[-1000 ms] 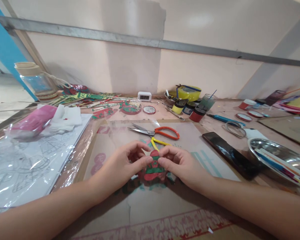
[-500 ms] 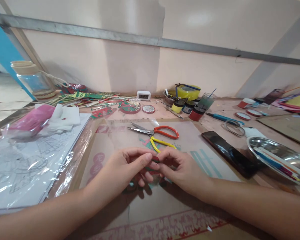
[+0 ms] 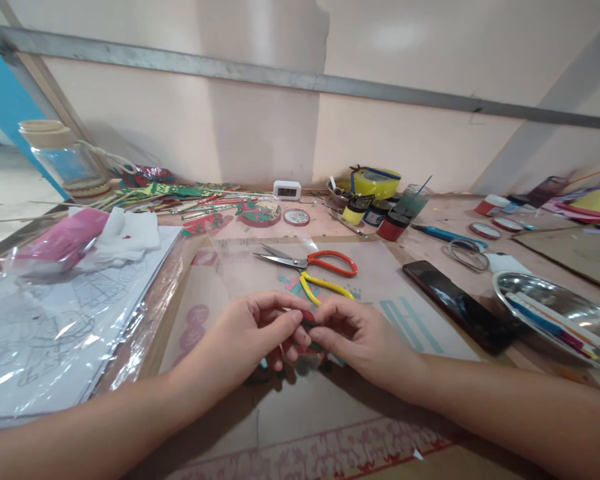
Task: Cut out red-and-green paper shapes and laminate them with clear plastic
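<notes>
Both my hands meet over the middle of the covered board, with a small dark red and green piece (image 3: 309, 319) pinched between their fingertips. My left hand (image 3: 265, 327) grips it with the thumb on top, its other fingers curled beneath. From the other side my right hand (image 3: 353, 330) holds the same piece between thumb and index finger. Most of the piece is hidden by my fingers. Just beyond lie scissors with orange handles (image 3: 333, 262) and a yellow-handled tool (image 3: 325, 283), whose head is hidden. The translucent sheet (image 3: 220, 413) under my hands covers printed patterns.
At right are a black phone (image 3: 453, 303) and a steel bowl (image 3: 575, 293) of pens. Paint jars (image 3: 394, 225), a small clock (image 3: 287, 191) and cut coloured strips (image 3: 180, 193) line the back. Plastic-covered drawings (image 3: 70, 320) lie left, near a glass bottle (image 3: 63, 160).
My fingers have shifted slightly around the small piece, and a little more of its red and green surface shows. The tools lie where they were.
</notes>
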Demonstrator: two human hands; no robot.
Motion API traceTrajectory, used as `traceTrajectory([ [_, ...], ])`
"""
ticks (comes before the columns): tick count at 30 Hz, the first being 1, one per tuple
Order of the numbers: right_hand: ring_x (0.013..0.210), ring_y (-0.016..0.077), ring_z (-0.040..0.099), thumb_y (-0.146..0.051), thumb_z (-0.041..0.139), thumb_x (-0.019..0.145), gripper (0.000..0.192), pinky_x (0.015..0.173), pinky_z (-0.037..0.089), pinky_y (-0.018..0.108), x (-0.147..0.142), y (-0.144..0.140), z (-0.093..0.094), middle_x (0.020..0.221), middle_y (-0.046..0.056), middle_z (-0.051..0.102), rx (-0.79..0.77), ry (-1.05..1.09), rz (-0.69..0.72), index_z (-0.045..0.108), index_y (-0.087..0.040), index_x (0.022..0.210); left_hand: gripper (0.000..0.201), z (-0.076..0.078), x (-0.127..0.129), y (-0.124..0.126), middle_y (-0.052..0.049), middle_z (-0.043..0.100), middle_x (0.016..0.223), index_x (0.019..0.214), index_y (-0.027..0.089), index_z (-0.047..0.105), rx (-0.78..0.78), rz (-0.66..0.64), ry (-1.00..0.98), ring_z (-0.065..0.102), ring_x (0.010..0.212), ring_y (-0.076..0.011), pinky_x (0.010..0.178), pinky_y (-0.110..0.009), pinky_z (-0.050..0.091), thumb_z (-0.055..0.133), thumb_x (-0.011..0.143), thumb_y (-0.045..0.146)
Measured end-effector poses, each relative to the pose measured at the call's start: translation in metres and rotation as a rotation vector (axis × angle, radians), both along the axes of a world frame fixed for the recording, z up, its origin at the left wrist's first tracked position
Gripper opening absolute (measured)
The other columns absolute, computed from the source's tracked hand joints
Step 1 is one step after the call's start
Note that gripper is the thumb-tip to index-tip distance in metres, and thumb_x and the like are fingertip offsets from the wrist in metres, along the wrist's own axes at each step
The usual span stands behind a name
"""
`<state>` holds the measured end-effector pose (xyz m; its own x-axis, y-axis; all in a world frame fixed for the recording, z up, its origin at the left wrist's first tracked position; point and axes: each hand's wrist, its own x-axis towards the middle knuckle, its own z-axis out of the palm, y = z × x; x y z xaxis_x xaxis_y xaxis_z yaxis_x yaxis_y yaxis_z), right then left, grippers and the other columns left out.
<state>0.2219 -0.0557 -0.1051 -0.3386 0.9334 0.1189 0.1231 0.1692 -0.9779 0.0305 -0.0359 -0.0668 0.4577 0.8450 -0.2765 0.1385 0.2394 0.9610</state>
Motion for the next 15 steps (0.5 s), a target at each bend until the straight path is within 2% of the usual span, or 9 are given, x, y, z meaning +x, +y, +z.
traceTrajectory([
  [4, 0.058, 0.0119, 0.060, -0.052, 0.070, 0.086, 0.033, 0.053, 0.052, 0.024, 0.000, 0.001, 0.005, 0.074, 0.000, 0.063, -0.094, 0.129, 0.000, 0.061, -0.020, 0.083, 0.027, -0.004, -0.004, 0.001, 0.007, 0.054, 0.049, 0.083, 0.017, 0.066, 0.069, -0.051, 0.135, 0.043, 0.038, -0.0052, 0.036, -0.014, 0.033, 0.062, 0.088, 0.043],
  [7, 0.059, 0.0125, 0.062, -0.058, 0.069, 0.085, 0.039, 0.055, 0.054, 0.024, 0.001, 0.003, 0.008, 0.073, 0.000, 0.065, -0.139, 0.212, -0.023, 0.062, -0.020, 0.083, 0.032, -0.006, -0.006, 0.002, 0.005, 0.056, 0.054, 0.077, 0.016, 0.064, 0.153, -0.071, 0.206, 0.045, 0.042, -0.0058, 0.038, -0.015, 0.033, 0.063, 0.086, 0.047],
  [11, 0.056, 0.0128, 0.062, -0.067, 0.060, 0.087, 0.050, 0.053, 0.053, 0.024, 0.003, 0.005, 0.006, 0.069, 0.003, 0.067, -0.214, 0.276, 0.047, 0.064, -0.018, 0.081, 0.034, -0.003, -0.009, 0.009, 0.007, 0.047, 0.051, 0.072, 0.017, 0.058, 0.308, 0.053, 0.157, 0.038, 0.043, -0.0051, 0.041, -0.016, 0.030, 0.059, 0.090, 0.046],
  [15, 0.058, 0.0132, 0.064, -0.064, 0.067, 0.083, 0.048, 0.055, 0.054, 0.025, 0.002, 0.003, 0.006, 0.075, 0.006, 0.071, -0.235, 0.265, 0.087, 0.067, -0.016, 0.084, 0.038, -0.002, -0.014, 0.021, 0.007, 0.044, 0.052, 0.068, 0.017, 0.055, 0.424, 0.104, 0.172, 0.039, 0.047, -0.0060, 0.044, -0.017, 0.032, 0.056, 0.093, 0.046],
])
